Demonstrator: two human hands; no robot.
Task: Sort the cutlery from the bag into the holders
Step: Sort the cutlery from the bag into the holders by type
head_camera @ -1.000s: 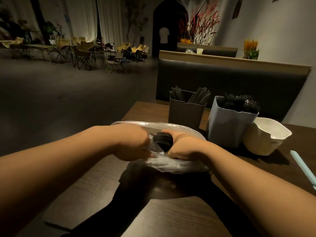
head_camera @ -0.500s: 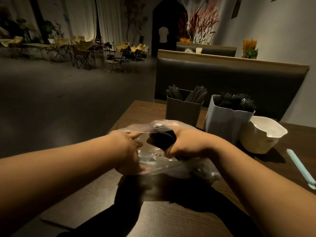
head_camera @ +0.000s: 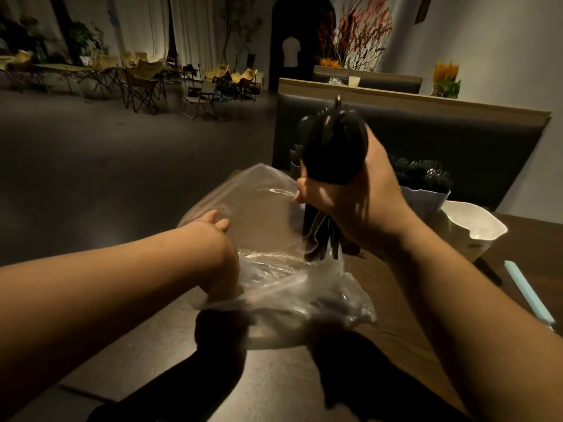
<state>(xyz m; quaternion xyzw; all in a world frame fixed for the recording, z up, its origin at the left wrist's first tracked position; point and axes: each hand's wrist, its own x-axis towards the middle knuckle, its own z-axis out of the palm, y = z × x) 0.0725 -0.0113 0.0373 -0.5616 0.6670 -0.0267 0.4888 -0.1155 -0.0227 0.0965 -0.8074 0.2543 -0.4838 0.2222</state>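
Observation:
My right hand [head_camera: 355, 205] grips a bundle of black plastic spoons [head_camera: 333, 147], bowls up, handles hanging just above the clear plastic bag [head_camera: 274, 269]. My left hand [head_camera: 219, 257] holds the bag's near left edge down on the dark wooden table [head_camera: 274, 385]. Behind my right hand stand a dark holder [head_camera: 295, 169], mostly hidden, and a pale holder [head_camera: 426, 199] packed with black cutlery. An empty white holder [head_camera: 475, 226] stands to their right.
A light blue stick [head_camera: 528, 293] lies on the table at the right edge. A padded bench back [head_camera: 441, 135] rises just behind the holders. Open floor and folding chairs [head_camera: 143, 77] lie far off to the left.
My right hand has pulled the bundle of spoons up out of the bag and raised it in front of the holders. The left hand stays on the bag, which now lies open and flatter.

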